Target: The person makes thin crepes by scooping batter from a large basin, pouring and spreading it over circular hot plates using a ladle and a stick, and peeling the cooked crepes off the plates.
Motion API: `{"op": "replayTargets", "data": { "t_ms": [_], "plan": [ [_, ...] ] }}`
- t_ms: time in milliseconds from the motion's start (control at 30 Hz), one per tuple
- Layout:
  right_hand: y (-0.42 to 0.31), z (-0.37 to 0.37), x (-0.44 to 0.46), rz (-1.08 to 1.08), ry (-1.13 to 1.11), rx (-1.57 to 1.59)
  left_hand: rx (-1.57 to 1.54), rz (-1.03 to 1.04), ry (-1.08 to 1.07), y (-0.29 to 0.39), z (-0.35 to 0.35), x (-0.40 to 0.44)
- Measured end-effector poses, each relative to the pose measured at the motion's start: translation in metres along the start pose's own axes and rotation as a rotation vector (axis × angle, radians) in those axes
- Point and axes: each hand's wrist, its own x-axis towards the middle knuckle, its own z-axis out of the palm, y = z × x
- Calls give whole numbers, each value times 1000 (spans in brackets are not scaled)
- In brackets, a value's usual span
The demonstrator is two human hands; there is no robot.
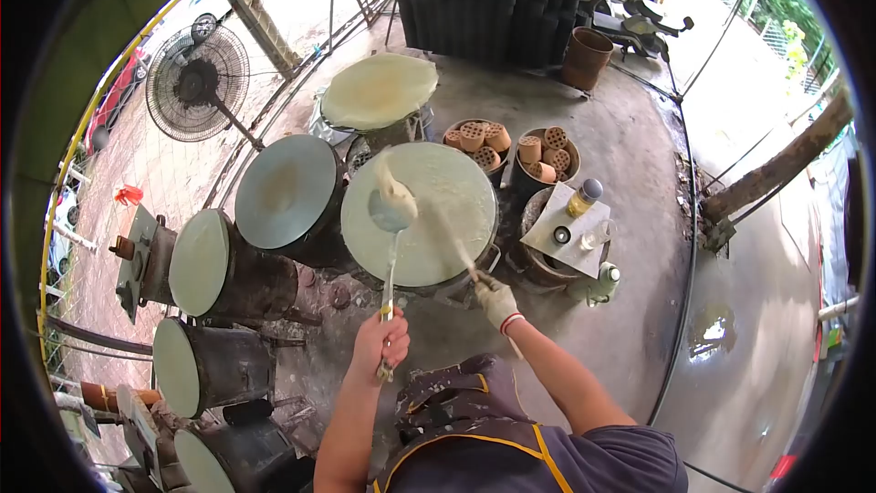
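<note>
My left hand (pixel 380 344) is wrapped round the long handle of a ladle (pixel 393 217), whose bowl hangs over the large round griddle (pixel 420 260). Pale batter (pixel 392 184) clings to the bowl and trails off its far side. A thin, pale layer coats much of the griddle's surface. Wearing a light glove with a red-edged cuff, my right hand (pixel 498 299) grips a thin-handled tool (pixel 463 251) at the griddle's right side. Motion smears its far end, so I cannot tell its kind or whether it touches the surface.
More round griddles (pixel 285 190) on drum stoves curve round to the left, one bearing a pale sheet (pixel 381 91). Buckets of perforated briquettes (pixel 547 153) stand beyond. Bottles (pixel 584 197) sit on a board (pixel 557 237) at right. A fan (pixel 196 82) stands far left.
</note>
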Motion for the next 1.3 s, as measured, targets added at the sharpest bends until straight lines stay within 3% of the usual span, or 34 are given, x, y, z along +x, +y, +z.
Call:
{"op": "replayTargets", "data": {
  "t_ms": [100, 133, 233, 400, 433, 500, 633, 733, 833, 867, 967, 1000, 1100, 1133, 1233, 1300],
  "plan": [
    [-22, -9, -20, 65, -371, -307, -61, -60, 41, 16, 7, 5],
    [-36, -10, -31, 87, -404, -262, -115, -85, 55, 24, 2, 2],
    [-43, 7, -39, 201, -284, 38, -118, -47, 96, 59, -16, -10],
    [-68, 82, -9, 236, -145, -19, 170, 226, 201, 152, -34, -23],
    [-78, 103, -3, 143, -193, 33, 273, 269, 221, 172, -45, -15],
    [-74, 151, 25, 252, -120, 63, 487, 340, 253, 214, -78, 7],
    [-103, 261, 42, 132, -80, 297, 1059, 542, 325, 273, -200, 106],
    [-101, 345, 69, 110, 76, 358, 1261, 588, 293, 312, -216, 152],
    [-100, 412, 86, 32, 224, 371, 1472, 490, 297, 327, -262, 203],
    [-77, 427, 101, -136, 258, 277, 1545, 460, 292, 330, -275, 215],
    [-122, 447, 73, 114, 289, -491, 1682, 372, 263, 352, -294, 229],
    [-44, 440, 104, -89, 384, -501, 1707, 371, 259, 358, -302, 234],
    [-76, 463, 109, -68, 423, -590, 1777, 400, 262, 383, -322, 240],
    [-112, 479, 106, 25, 386, -525, 1803, 433, 263, 395, -319, 233],
    [-139, 486, 118, 298, 143, 164, 1873, 474, 286, 413, -339, 232],
    [-93, 487, 126, 58, 301, 231, 1853, 526, 274, 421, -356, 231]
  ]
}}
